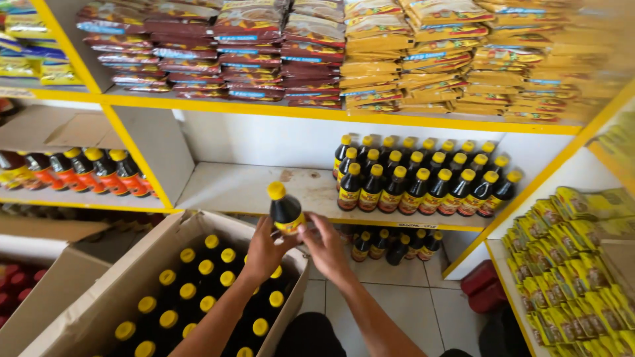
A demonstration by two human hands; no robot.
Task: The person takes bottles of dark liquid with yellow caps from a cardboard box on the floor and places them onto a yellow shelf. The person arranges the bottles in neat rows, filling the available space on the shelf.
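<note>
Down low, an open brown cardboard box (pixel 99 291) holds many dark bottles with round yellow caps, standing in rows. A few spots in it look bare. Just above the box, the left hand (pixel 263 250) and the right hand (pixel 326 246) both wrap around one bottle (pixel 285 209), held upright in the air between the box and the shelf (pixel 245 188). Both hands are closed on it near its yellow label. The bottle looks smooth and shiny, like glass or plastic. Farther back, the white shelf with yellow edges has a big group of the same bottles on the right, and its left part is bare. So I think some are placed and many are left. Up top lie flat, crinkly packets (pixel 311 53), red and yellow.
</note>
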